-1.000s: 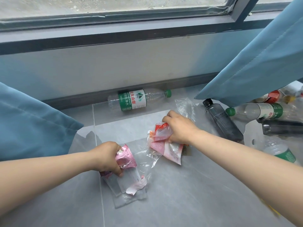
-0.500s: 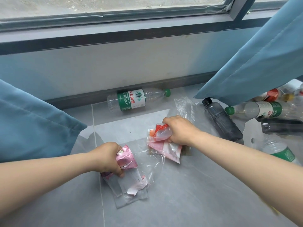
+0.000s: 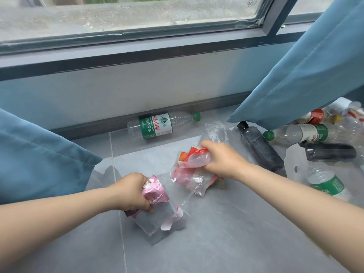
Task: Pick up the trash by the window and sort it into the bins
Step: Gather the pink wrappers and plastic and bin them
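- left hand (image 3: 132, 192), lower centre of the frame: fingers curled tight round a crumpled pink wrapper (image 3: 155, 191).
- just below that hand, a flat clear bag (image 3: 155, 223) with pink scraps lies on the grey tiled floor (image 3: 216, 243).
- right hand (image 3: 220, 158), centre of the frame: fingers clamped on a bunch of red and clear wrappers (image 3: 194, 160); the bunch hangs low, and contact with the floor cannot be told.
- the two hands are apart, each with its own load.
- water bottle (image 3: 157, 126), clear with green label and green cap, lies on its side against the skirting under the window (image 3: 128, 14), upper centre.
- dark bottle (image 3: 260, 146) lies on the floor just right of the right hand, cap pointing toward the wall.
- further litter at the right edge: a green-capped bottle (image 3: 295, 133), a second dark bottle (image 3: 331, 152), and a green-labelled bottle (image 3: 325, 184) lower down.
- left curtain (image 3: 39, 158), blue, at the left edge; right curtain (image 3: 305, 71), blue, upper right, its hem above the heap of bottles.
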The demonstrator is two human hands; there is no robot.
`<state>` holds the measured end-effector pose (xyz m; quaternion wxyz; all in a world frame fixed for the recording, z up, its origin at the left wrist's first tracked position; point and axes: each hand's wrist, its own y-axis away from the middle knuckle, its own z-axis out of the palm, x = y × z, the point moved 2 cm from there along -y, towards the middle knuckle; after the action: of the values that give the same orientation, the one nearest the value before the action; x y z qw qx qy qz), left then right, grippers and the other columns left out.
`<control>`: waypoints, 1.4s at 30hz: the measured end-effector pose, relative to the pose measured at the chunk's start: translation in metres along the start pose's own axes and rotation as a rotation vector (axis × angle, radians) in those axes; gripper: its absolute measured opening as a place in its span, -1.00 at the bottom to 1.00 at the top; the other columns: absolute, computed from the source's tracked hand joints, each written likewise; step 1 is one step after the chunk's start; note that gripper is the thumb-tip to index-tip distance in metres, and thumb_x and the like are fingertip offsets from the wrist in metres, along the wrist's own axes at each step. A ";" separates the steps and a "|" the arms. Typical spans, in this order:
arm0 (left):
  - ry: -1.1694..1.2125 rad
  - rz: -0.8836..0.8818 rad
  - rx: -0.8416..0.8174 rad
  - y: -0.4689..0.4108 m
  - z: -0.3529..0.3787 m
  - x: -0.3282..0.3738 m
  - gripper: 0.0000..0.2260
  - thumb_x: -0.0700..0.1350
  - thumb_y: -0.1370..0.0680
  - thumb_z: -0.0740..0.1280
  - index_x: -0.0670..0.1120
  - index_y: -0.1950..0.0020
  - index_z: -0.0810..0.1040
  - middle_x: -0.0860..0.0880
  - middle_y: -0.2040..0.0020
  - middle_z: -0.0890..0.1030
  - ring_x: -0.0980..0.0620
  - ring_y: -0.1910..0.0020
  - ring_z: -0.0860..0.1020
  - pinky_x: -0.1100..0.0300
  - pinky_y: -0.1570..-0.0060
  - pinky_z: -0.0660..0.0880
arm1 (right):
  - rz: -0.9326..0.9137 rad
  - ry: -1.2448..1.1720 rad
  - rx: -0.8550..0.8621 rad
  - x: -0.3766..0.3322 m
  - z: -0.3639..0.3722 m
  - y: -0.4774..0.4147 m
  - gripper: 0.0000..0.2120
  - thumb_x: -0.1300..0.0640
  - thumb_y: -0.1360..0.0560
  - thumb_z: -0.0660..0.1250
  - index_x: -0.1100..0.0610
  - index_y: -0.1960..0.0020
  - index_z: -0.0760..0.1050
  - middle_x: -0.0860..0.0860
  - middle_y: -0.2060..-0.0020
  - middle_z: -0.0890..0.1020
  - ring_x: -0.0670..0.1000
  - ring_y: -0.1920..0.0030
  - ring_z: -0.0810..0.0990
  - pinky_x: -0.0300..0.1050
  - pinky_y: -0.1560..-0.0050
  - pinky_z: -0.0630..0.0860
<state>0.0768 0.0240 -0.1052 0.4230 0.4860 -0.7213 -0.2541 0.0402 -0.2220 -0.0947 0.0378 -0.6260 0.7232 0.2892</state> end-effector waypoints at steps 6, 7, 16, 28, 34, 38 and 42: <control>0.048 0.048 0.002 0.023 -0.035 0.034 -0.81 -0.17 -0.31 0.45 -0.08 0.40 0.45 -0.01 0.58 0.56 0.02 0.58 0.51 0.21 0.43 0.52 | 0.073 -0.055 0.118 0.002 -0.043 0.041 -0.84 0.12 -0.40 0.32 0.03 0.20 0.31 -0.06 0.38 0.50 0.05 0.31 0.47 -0.06 0.37 0.40; 0.061 0.054 0.010 0.026 -0.045 0.043 -0.81 -0.18 -0.31 0.44 -0.09 0.41 0.45 -0.02 0.58 0.56 0.00 0.57 0.52 0.20 0.43 0.51 | 0.109 -0.078 0.145 0.006 -0.051 0.045 -0.85 0.12 -0.39 0.33 0.03 0.20 0.33 -0.05 0.37 0.53 0.06 0.30 0.50 -0.06 0.37 0.43; 0.266 0.033 0.083 0.082 -0.131 0.145 -0.75 -0.23 -0.32 0.47 -0.16 0.48 0.44 -0.04 0.63 0.48 -0.02 0.62 0.42 0.22 0.47 0.47 | 0.431 -0.346 0.302 0.000 -0.169 0.110 -0.71 -0.17 -0.31 0.36 -0.01 0.20 0.36 -0.08 0.35 0.54 0.04 0.28 0.51 -0.18 0.42 0.34; 0.435 -0.034 0.089 0.285 -0.203 0.311 -0.86 -0.22 -0.29 0.49 -0.16 0.34 0.53 -0.11 0.47 0.58 -0.08 0.51 0.54 -0.01 0.35 0.61 | 0.891 -0.715 0.624 -0.055 -0.351 0.307 -0.70 0.26 -0.39 0.44 0.07 -0.03 0.42 0.05 0.12 0.54 -0.10 0.33 0.45 -0.41 0.60 0.34; 0.378 0.039 0.096 0.431 -0.240 0.376 -0.90 -0.24 -0.31 0.43 -0.17 0.34 0.52 -0.11 0.49 0.58 -0.04 0.57 0.52 0.14 0.48 0.57 | 0.989 -0.735 0.685 -0.112 -0.464 0.407 -0.63 0.21 -0.36 0.45 0.15 -0.14 0.46 0.07 0.02 0.58 0.08 0.12 0.50 -0.26 0.37 0.34; 0.349 0.135 0.103 0.522 -0.268 0.414 -0.86 -0.26 -0.33 0.41 -0.16 0.38 0.48 -0.18 0.48 0.60 -0.01 0.60 0.49 0.23 0.55 0.48 | 0.961 -0.745 0.705 -0.161 -0.533 0.472 -0.68 0.21 -0.36 0.41 0.10 -0.08 0.42 0.01 0.09 0.53 0.05 0.12 0.48 -0.29 0.34 0.35; 0.318 0.222 0.129 0.589 -0.292 0.442 -0.84 -0.24 -0.31 0.42 -0.14 0.38 0.45 -0.19 0.48 0.59 -0.04 0.58 0.50 0.17 0.53 0.50 | 0.981 -0.742 0.786 -0.197 -0.588 0.530 -0.76 0.20 -0.36 0.39 0.09 0.03 0.41 -0.02 0.15 0.54 0.06 0.14 0.52 -0.19 0.35 0.34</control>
<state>-0.0346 -0.1335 0.6631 0.5250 0.4633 -0.7095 -0.0793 -0.2282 -0.2954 0.6716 0.3686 -0.0308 0.9105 0.1850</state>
